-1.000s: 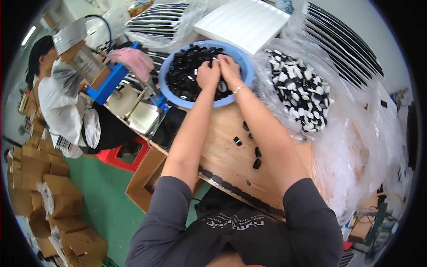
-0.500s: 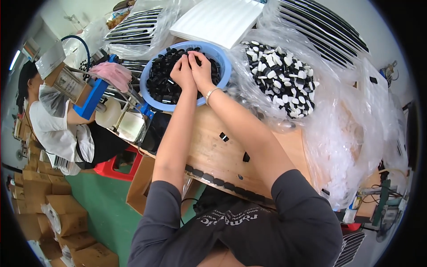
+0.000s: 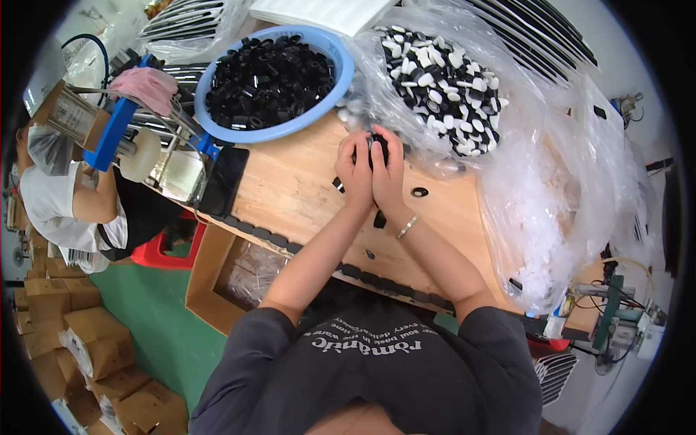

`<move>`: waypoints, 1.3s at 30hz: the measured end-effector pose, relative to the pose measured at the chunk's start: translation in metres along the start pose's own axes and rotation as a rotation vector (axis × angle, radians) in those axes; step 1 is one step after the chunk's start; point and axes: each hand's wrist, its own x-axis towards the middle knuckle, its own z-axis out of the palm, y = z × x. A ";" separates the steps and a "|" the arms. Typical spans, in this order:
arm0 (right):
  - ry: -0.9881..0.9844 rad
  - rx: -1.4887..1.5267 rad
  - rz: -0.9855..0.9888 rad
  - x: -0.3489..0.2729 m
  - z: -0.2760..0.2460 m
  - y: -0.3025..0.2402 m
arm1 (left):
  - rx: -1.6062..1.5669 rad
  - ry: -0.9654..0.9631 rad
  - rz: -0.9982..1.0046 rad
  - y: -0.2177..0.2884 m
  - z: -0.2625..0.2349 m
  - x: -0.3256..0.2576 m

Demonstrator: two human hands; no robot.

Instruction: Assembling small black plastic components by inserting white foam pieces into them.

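Observation:
My left hand (image 3: 354,174) and right hand (image 3: 389,174) are cupped together above the wooden table, wrists touching. Between their curled fingers sits a small heap of glossy black plastic parts (image 3: 377,143), mostly hidden by the fingers. A blue basin (image 3: 346,69) filled with similar black parts (image 3: 272,83) stands beyond my hands to the left. Loose on the table are a black oval ring-like piece (image 3: 420,192) right of my hands, a black and silver piece (image 3: 338,185) by my left hand, and a black piece (image 3: 380,220) below my wrists.
Black and white oval pieces (image 3: 442,87) lie on clear plastic wrap at the back right. A bench press with a blue bracket (image 3: 112,134) stands at the left, near a person in white (image 3: 54,203). A cardboard box (image 3: 206,290) sits below the table's front edge (image 3: 348,272).
Both hands have come back from the basin toward me, to the middle of the table, with black parts in them. The black ring-like piece now shows on the table.

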 end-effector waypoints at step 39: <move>-0.059 0.473 0.515 0.156 0.197 0.014 | 0.787 0.173 -0.079 0.032 -0.061 0.212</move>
